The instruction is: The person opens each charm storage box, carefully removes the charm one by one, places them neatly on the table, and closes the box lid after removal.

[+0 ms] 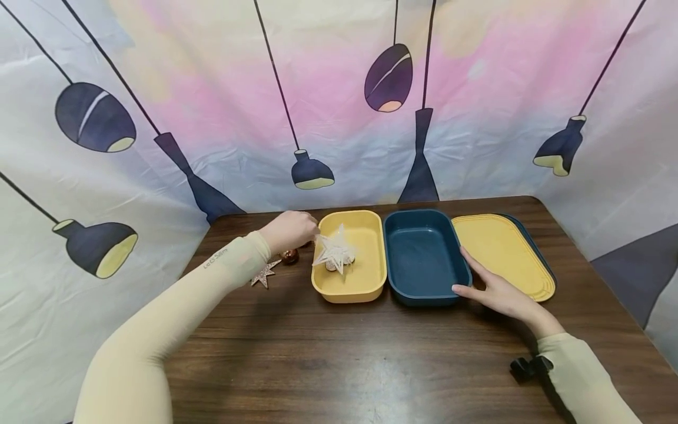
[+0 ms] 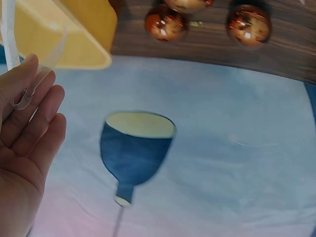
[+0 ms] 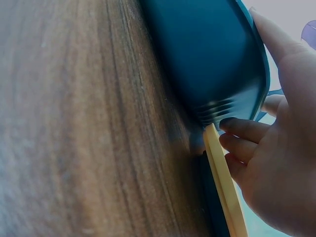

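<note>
My left hand [image 1: 290, 228] is at the left rim of the yellow box [image 1: 371, 285], pinching a white star ornament [image 1: 335, 252] by a clear loop [image 2: 44, 74] between thumb and fingers. In the head view the star overlaps the inside of the box, partly hiding a small object under it. My right hand [image 1: 498, 291] touches the near right corner of the dark blue box [image 1: 424, 265]. Its thumb lies along the front and its extended fingers rest at the right wall. Nothing lies inside the blue box.
Left of the yellow box lie a glittery star [image 1: 263, 275] and several copper-coloured balls [image 2: 249, 24], partly behind my left arm. A yellow lid [image 1: 498, 250] sits over a dark blue lid [image 1: 545, 265] at the right. A printed cloth [image 1: 349, 118] hangs behind the wooden table [image 1: 318, 359].
</note>
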Available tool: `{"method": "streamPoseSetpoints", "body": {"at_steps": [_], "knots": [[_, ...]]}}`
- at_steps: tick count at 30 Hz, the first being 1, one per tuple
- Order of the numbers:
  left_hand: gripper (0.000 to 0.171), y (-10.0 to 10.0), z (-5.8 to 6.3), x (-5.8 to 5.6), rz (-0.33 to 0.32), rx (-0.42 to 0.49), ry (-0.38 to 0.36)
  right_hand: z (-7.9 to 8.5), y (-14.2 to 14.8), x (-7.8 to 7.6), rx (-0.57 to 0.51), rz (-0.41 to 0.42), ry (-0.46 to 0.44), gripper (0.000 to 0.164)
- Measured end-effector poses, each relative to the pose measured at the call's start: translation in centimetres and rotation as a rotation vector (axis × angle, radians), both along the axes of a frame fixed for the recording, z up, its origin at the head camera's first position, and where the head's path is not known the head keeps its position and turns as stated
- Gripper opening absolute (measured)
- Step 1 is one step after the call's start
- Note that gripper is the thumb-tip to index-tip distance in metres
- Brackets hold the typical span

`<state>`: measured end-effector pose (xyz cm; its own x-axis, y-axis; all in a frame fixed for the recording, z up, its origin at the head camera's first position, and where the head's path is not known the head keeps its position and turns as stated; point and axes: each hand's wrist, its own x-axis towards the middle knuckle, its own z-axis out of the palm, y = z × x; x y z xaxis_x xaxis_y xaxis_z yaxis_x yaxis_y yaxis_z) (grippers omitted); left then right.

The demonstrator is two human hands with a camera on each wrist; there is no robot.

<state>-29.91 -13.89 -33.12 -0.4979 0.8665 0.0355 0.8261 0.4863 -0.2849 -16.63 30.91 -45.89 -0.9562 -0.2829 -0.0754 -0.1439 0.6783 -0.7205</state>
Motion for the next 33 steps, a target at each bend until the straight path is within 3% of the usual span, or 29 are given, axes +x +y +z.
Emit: {"method": "streamPoseSetpoints", "body": {"at_steps": [8,17,21,33], "knots": [[0.018,-3.1,1.4,0.0,0.086,0.140,-0.010,-0.2,0.0,0.1,0.001,0.001,-0.002,0.093],[0.005,-6.4,2.9,0.5,0.188,0.212,0.002,-0.3,-0.1,0.1,-0.005,0.000,-0.005,0.093],[0.013,-8.2,3.5,0.7,0.218,0.265,0.021,-0.2,-0.2,0.1,-0.006,0.000,-0.006,0.093],[0.015,-12.9,4.2,3.0,0.317,0.385,0.113,-0.1,-0.2,0.1,0.004,-0.003,-0.002,0.092]]}}
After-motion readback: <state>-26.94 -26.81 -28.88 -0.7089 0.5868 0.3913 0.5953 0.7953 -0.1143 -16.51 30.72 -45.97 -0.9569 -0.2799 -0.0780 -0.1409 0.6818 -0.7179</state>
